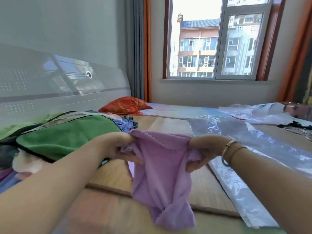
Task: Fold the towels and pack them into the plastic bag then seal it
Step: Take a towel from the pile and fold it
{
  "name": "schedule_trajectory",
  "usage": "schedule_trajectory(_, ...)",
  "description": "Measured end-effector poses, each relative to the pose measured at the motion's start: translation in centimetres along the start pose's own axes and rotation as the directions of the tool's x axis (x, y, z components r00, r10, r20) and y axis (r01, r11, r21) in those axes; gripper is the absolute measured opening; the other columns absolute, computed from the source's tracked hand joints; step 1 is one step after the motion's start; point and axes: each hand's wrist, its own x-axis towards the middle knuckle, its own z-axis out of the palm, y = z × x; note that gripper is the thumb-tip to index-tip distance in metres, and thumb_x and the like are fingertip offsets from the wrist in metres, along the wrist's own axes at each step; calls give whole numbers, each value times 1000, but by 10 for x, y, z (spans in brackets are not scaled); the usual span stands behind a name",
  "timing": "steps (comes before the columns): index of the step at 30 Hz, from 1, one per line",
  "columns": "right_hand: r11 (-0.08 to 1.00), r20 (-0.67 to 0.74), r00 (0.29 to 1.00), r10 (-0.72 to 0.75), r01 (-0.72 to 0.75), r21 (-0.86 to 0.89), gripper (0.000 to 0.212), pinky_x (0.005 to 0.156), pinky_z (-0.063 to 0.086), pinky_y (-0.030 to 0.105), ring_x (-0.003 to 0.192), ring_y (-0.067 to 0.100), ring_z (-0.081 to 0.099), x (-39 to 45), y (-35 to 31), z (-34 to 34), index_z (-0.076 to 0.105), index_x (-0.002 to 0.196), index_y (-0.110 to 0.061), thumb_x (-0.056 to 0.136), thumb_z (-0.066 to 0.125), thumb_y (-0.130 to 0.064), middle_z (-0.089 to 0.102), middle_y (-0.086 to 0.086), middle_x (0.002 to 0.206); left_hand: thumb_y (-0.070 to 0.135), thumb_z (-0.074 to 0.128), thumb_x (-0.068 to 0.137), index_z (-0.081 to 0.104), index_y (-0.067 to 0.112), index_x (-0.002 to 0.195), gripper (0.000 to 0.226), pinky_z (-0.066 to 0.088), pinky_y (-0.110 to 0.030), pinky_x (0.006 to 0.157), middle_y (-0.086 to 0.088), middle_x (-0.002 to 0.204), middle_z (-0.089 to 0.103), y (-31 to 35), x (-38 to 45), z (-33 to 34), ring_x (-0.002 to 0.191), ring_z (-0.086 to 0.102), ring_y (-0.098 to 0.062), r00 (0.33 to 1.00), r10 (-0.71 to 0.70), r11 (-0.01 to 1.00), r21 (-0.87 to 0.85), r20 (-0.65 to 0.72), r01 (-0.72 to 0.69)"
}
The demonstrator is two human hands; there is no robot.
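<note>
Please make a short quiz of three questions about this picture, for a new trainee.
1. True or false: the purple towel lies folded inside the plastic bag.
2. Which hand grips the towel? A) left hand only B) right hand only C) both
3. On which side of the towel is the green cloth?

Key: 1 false. 2 C. 3 the person's left.

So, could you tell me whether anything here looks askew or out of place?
The purple towel hangs bunched and twisted between the left hand and right hand, not yet folded. Nothing looks spilled or damaged.
</note>
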Motion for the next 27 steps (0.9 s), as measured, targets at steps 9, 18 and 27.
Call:
schedule_trajectory(9, 319, -817, 126, -562, 945, -73, 25, 64, 56, 20, 78, 15, 62, 20, -159, -88, 62, 97, -9, 90, 44, 7, 65, 6, 87, -9, 35, 94, 50, 6, 132, 43, 47, -20, 86, -5, 114, 57, 183, 79, -37, 105, 54, -18, 439, 718, 628, 232, -540, -743)
schedule_trajectory(18, 558, -512, 253, -821, 548, -623, 34, 62, 44, 27, 71, 16, 57, 24, -46, -47, 65, 84, -15, 74, 42, 9, 64, 0, 76, -1, 42, 86, 63, 29, 111, 44, 48, -11, 80, 8, 103, 68, 43, 57, -50, 93, 63, -13, 554, 804, 558, 597, -217, -576)
schedule_trajectory(27, 624, -199, 712, -674, 403, -669, 8, 60, 45, 39, 66, 21, 55, 24, 90, 19, 56, 75, -9, 74, 55, -1, 60, 4, 69, 27, 39, 66, 63, 13, 81, 31, 45, -26, 67, 4, 78, 66, -95, 9, -17, 70, 57, -1, 931, 349, 658, 680, 103, -322)
